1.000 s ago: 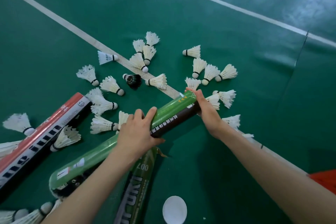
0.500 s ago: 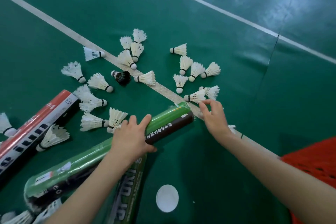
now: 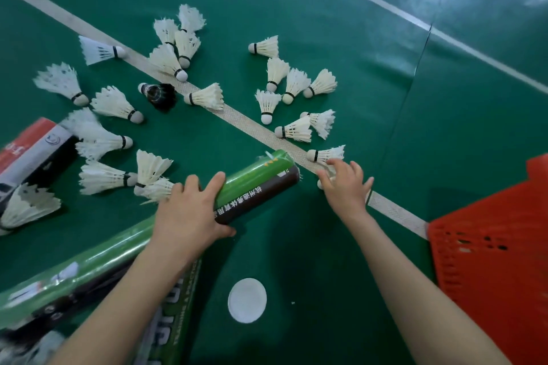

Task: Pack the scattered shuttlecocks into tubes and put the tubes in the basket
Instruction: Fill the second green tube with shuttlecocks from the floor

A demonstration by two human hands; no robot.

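Observation:
My left hand [image 3: 189,216] grips a long green and black tube [image 3: 258,181] near its far end; the tube lies slanted on the green court floor, open end pointing up-right. My right hand [image 3: 345,184] reaches just right of that end, fingers spread over a white shuttlecock [image 3: 319,184] that is mostly hidden beneath it. Another shuttlecock [image 3: 326,154] lies just past the fingertips. Several more white shuttlecocks [image 3: 293,86] and a black one [image 3: 160,93] are scattered beyond. The orange basket [image 3: 489,246] stands at the right edge.
A round white tube lid [image 3: 247,300] lies on the floor between my arms. A red, white and black tube [image 3: 29,151] lies at the left, and a second green tube [image 3: 172,320] lies under my left arm. A white court line [image 3: 246,124] crosses diagonally.
My right hand left the tube's open end and moved right onto a shuttlecock by the court line. The view swung right, bringing the orange basket in.

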